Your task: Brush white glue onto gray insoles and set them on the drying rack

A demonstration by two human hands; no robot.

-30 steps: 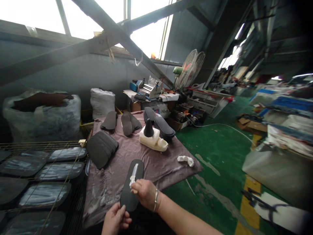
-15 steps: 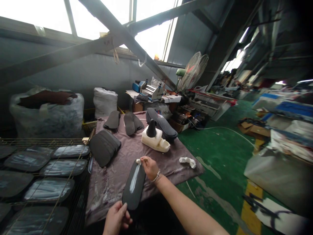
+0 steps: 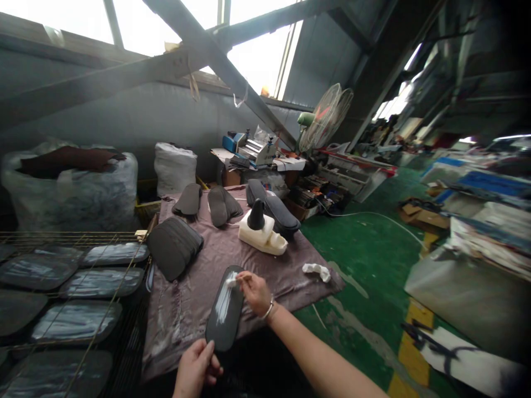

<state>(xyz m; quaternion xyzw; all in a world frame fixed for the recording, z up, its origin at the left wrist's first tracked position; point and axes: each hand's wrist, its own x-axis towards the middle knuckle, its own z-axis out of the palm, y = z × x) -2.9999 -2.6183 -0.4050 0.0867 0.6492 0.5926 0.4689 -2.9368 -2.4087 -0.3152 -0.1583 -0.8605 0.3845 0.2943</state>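
Observation:
A dark grey oval pad with white streaks of paste lies at the front of the cloth-covered table. My left hand pinches its near end between thumb and fingers. Over the far end, my right hand is closed on a small white swab that touches the streaked surface. Beyond it stands a cream plastic glue container with a black cone on top. A crumpled white wad rests at the right.
Stacks of dark pads sit on the brown cloth, more along its far edge. At left, a wire rack holds several white-streaked pads. Behind are plastic sacks, a blue-and-silver machine and a fan.
My right hand has drawn the swab slightly toward me from the far tip, and the white streaks have become wider. The left hand keeps its hold on the near end.

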